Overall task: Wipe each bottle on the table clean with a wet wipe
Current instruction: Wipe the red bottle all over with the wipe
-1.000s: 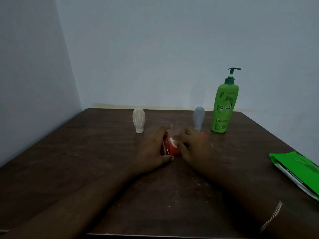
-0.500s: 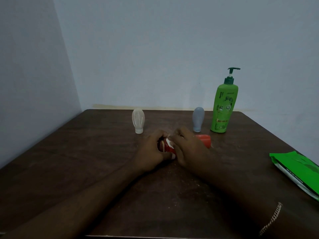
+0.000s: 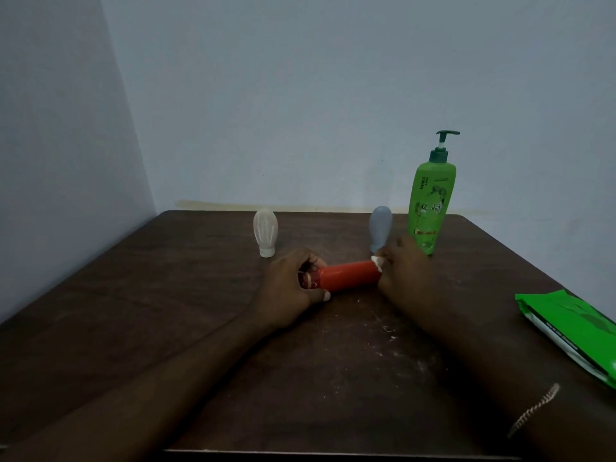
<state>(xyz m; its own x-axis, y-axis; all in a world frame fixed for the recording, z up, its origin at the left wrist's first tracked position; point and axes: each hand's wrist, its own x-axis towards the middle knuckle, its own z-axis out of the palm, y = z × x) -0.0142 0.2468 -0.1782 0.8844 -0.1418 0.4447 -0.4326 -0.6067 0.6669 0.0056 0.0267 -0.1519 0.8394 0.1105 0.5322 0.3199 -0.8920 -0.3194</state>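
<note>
Head view is showing me the right fingers (image 3: 389,259) curling in and pinching a bunched white wet wipe (image 3: 377,260) against the far right end of the red bottle (image 3: 346,278). The left fingers (image 3: 311,260) are wrapping round the bottle's patterned left end, thumb underneath, gripping it. I am reading the bottle as lying on its side, its long axis running left to right across the middle of the worktop (image 3: 166,311), tilting slightly up toward the right; I cannot tell whether it is touching the surface. The left hand (image 3: 290,288) is bracing and the right hand (image 3: 405,271) is doing the wiping, so I am judging that the coming stroke should be running leftward along that axis. Behind, a clear bottle (image 3: 265,232), a grey bottle (image 3: 380,228) and a green pump bottle (image 3: 431,205) are standing near the back edge, awaiting wiping by my guess. A green wipe pack (image 3: 570,331) is lying well apart to the right.
</note>
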